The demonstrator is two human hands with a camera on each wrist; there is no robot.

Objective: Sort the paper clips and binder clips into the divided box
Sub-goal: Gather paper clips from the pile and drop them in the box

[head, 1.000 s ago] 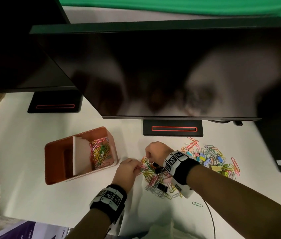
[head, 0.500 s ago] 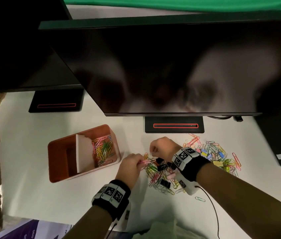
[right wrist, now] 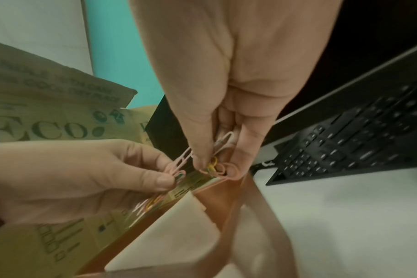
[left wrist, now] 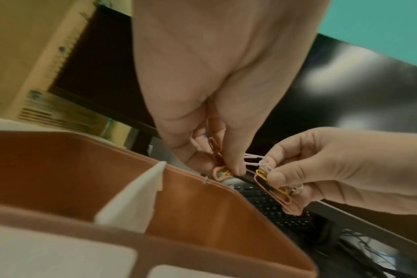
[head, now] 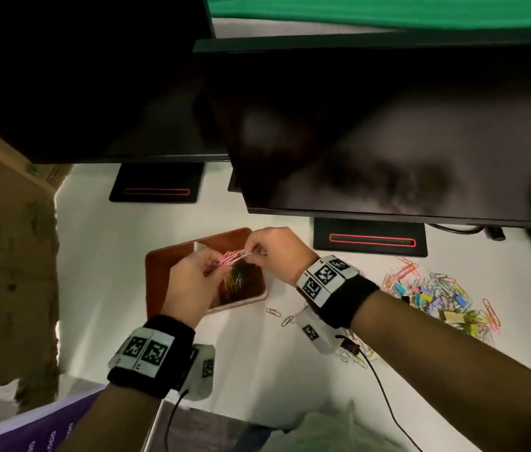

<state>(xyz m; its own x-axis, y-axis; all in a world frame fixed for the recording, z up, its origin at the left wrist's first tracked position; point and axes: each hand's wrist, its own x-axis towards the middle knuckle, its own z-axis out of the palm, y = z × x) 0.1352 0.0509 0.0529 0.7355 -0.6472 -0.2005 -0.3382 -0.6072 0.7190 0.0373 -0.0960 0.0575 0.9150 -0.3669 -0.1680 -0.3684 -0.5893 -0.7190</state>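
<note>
White counter, monitors behind. Over divided box, my left hand and right hand each pinch one tangled paper-clip bunch. Light, springy wire, likely snags; grip loop ends.

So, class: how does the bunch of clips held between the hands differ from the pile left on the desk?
The held bunch is small, mostly pink and lifted over the box; the desk pile is larger, many-coloured and lying spread out. Both contain paper clips.
</note>
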